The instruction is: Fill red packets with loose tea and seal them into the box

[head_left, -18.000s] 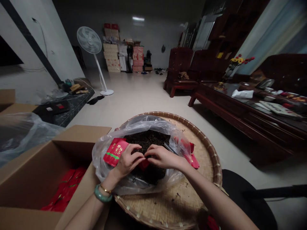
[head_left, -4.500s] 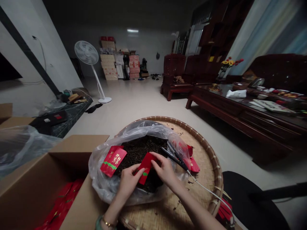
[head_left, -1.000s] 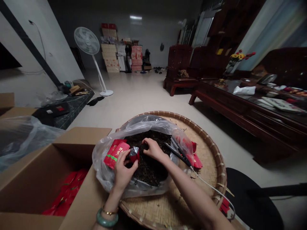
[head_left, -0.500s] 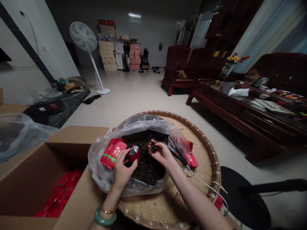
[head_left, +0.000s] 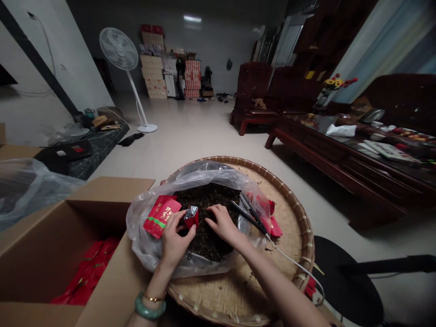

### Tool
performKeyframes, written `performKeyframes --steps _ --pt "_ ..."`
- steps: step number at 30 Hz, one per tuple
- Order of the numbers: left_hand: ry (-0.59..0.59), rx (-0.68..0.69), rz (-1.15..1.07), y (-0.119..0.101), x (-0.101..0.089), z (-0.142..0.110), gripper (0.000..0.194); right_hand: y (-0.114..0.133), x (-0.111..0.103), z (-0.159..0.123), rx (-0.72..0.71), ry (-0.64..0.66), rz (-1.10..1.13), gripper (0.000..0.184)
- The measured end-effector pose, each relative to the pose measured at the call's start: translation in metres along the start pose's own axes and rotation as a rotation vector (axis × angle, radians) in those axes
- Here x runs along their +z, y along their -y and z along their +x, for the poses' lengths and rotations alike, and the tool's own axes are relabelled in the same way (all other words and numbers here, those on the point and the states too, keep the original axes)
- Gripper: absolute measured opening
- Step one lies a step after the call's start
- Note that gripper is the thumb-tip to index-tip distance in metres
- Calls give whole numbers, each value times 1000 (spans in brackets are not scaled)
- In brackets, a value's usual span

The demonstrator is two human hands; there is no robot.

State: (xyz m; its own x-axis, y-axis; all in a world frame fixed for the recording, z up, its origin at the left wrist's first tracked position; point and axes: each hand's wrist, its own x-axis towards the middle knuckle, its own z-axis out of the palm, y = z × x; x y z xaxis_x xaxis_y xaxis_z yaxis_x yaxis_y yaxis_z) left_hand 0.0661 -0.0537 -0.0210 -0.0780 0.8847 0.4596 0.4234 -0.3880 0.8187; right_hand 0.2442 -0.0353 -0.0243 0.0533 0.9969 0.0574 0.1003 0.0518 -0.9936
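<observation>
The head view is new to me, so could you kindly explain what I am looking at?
Certainly. There is no machine here: a camera worn on a person's head looks forward and down at their bare hands.

The left hand holds a small red pouch with a silvery top. The right hand is over dark, dry leaves, its fingers curled; whether they hold any is hidden.

The leaves fill a clear plastic bag on a round woven tray. Flat red packets lie at the bag's left side; a black, tong-shaped tool with a pale cord lies at its right. Beside the tray, a cardboard box holds more red packets.
</observation>
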Motion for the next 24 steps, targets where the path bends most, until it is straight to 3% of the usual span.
performKeyframes --steps 3,8,13,19,24 --pt "6 2 0 0 0 0 35 2 0 -1 -18 -4 -21 19" --pt "16 -8 15 2 0 -2 36 9 -7 7 122 -121 286 14" --pt "11 -6 20 0 2 -2 36 19 -17 7 300 -102 653 17" --pt "35 0 8 -4 3 -3 34 41 -17 -1 592 -119 1333 9" --pt "65 22 2 -9 5 -4 33 46 -13 2 607 -179 1438 17"
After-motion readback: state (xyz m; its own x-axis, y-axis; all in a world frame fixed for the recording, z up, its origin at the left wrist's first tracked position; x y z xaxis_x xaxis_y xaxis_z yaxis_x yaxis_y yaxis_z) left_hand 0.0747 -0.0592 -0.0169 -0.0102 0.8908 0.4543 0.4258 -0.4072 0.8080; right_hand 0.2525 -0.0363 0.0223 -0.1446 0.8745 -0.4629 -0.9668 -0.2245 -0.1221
